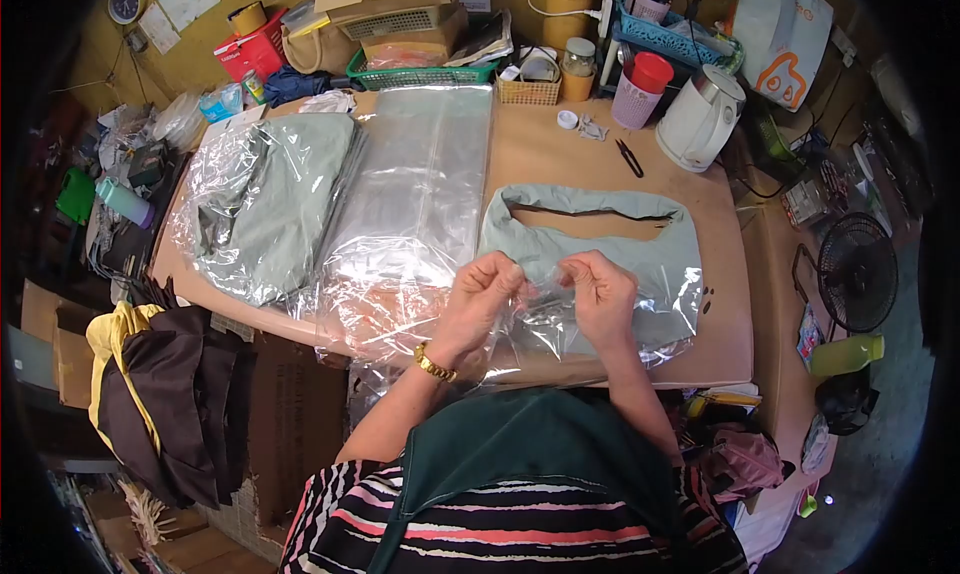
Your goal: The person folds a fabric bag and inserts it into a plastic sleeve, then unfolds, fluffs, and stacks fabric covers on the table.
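Observation:
A pale green folded fabric item [650,212] lies on the table's right half, its lower part under clear plastic. Over its near part, my left hand [483,292] pinches the edge of a clear plastic bag [545,344]. Just to the right, my right hand [603,296] is also closed on the plastic, fingertips together. A small gap separates the two hands. Left of them lies a stack of clear plastic bags [420,174]. Farther left are pale green items in clear plastic [290,194].
Black snips [629,158], a white kettle [700,119] and a pink cup [636,96] stand or lie at the back right of the brown table [560,164]. A green basket [425,78] is behind the bags. Dark cloth [175,404] hangs at the left; a fan [857,272] is right.

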The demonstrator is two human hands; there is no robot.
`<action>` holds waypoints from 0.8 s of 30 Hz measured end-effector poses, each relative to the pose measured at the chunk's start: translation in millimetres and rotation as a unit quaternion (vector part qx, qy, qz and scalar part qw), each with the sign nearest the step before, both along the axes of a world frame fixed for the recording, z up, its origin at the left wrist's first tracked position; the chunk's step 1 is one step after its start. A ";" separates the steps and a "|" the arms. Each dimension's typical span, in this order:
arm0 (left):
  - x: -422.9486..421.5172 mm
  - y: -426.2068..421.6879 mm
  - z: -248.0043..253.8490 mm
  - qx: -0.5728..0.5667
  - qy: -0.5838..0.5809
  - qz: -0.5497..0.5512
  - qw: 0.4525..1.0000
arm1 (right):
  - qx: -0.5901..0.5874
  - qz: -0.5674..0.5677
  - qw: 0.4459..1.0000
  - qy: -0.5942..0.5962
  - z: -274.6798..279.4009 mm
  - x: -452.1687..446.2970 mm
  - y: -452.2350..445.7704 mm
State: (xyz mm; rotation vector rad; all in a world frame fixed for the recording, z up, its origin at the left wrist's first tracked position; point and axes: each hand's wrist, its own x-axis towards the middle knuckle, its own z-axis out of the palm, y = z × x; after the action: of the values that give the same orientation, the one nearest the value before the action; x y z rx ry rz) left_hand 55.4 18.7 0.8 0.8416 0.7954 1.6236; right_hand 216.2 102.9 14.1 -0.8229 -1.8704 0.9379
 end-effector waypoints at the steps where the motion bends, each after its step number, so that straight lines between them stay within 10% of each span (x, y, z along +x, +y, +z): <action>1: 0.0 -3.2 -1.6 -0.001 -0.001 -0.001 1.000 | 0.054 -0.022 0.997 0.044 -6.1 -1.9 1.9; 8: 4.3 -5.4 -0.5 -0.035 0.181 0.006 0.983 | 0.020 0.172 0.984 0.052 25.3 0.7 -2.5; 11: -12.0 -9.1 14.2 -0.026 -0.071 0.030 0.997 | -0.026 0.270 0.962 -0.033 30.8 17.0 9.2; 15: -27.6 -19.7 66.0 -0.008 0.309 -0.143 0.940 | -0.289 0.213 0.932 0.058 41.3 19.4 10.2; 18: -53.2 -12.9 73.1 -0.010 0.212 -0.144 0.967 | -0.171 0.477 0.836 -0.208 61.6 30.2 19.6; 24: -78.2 -9.2 90.1 0.007 -0.115 -0.118 0.986 | -0.079 0.599 0.787 -0.120 61.2 36.5 22.0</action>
State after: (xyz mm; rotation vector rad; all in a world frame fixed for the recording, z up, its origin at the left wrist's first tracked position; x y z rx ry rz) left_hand -22.8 9.4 90.9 0.7134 0.5027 1.4832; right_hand 252.7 124.9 75.3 0.3485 -2.5493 1.8066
